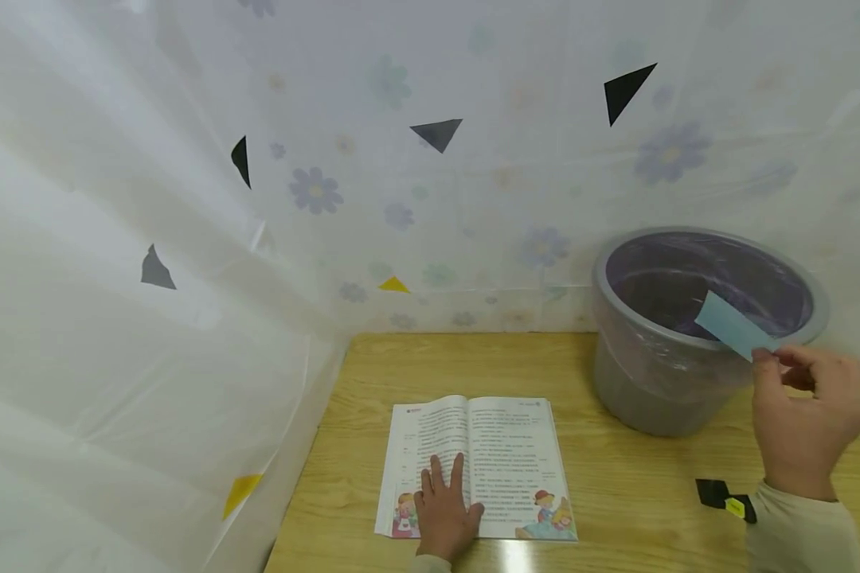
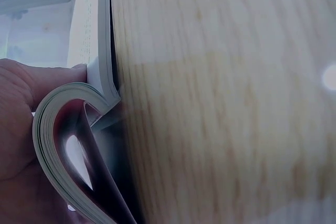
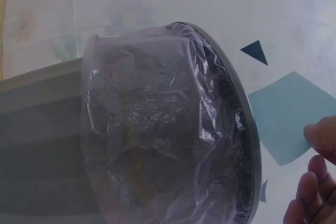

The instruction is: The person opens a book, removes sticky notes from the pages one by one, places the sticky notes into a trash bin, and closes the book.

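An open book [image 1: 509, 454] with printed text and cartoon figures at its lower corners lies on the wooden table. My left hand [image 1: 444, 509] rests on its left page, fingers spread, with the thumb near the fold. From the side, the left wrist view shows the curved page block [image 2: 50, 124] beside that hand. My right hand [image 1: 810, 414] pinches a light blue square of paper [image 3: 291, 116], probably a sticky note, between thumb and finger. The paper is held over the near right rim of a grey bin [image 1: 652, 390] lined with a thin clear purplish bag [image 3: 142, 114].
Black pieces [image 1: 712, 492] with a small yellow label lie on the wooden table [image 1: 401, 362] near my right sleeve. Floral plastic sheeting [image 1: 473, 207] hangs behind and at the left, bearing black, grey and yellow patches. The bin stands at the table's back right.
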`<state>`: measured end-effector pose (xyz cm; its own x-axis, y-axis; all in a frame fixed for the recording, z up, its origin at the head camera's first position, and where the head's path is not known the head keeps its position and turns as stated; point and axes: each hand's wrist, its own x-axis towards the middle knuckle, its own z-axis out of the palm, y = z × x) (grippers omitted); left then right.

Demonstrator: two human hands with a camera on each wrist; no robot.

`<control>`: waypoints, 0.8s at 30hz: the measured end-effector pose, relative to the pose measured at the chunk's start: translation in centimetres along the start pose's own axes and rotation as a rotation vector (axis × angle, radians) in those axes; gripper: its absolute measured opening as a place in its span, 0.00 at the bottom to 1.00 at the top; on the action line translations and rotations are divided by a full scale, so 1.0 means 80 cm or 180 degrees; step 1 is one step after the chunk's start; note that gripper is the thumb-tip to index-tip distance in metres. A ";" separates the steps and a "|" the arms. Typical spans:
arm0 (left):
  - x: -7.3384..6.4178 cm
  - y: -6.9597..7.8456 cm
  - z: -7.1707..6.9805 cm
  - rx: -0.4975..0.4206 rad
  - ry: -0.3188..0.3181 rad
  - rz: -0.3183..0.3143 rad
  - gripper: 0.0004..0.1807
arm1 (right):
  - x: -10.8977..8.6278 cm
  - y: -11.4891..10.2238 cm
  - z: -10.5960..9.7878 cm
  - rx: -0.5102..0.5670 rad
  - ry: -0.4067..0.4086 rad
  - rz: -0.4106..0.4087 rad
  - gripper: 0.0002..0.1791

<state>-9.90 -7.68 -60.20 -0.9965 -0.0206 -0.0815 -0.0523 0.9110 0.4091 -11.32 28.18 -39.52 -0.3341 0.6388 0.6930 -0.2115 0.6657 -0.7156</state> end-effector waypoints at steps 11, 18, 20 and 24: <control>0.001 -0.001 0.006 0.0048 0.0025 -0.0033 0.44 | 0.008 0.023 0.017 -0.0289 -0.0486 -0.0493 0.11; 0.002 -0.003 0.008 0.0069 -0.0065 -0.0073 0.45 | 0.003 0.027 0.020 -0.0212 -0.0664 -0.0352 0.08; 0.003 -0.002 0.007 0.0066 -0.0075 -0.0085 0.45 | 0.002 0.028 0.020 -0.0205 -0.0670 -0.0332 0.08; 0.003 -0.001 0.006 0.0061 -0.0072 -0.0092 0.45 | 0.001 0.027 0.017 -0.0206 -0.0683 -0.0269 0.09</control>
<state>-10.09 -7.60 -60.69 -0.9928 -0.0379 -0.1136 -0.0795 0.9179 0.3887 -13.11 29.16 -41.13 -0.5068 0.4877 0.7108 -0.1900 0.7411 -0.6440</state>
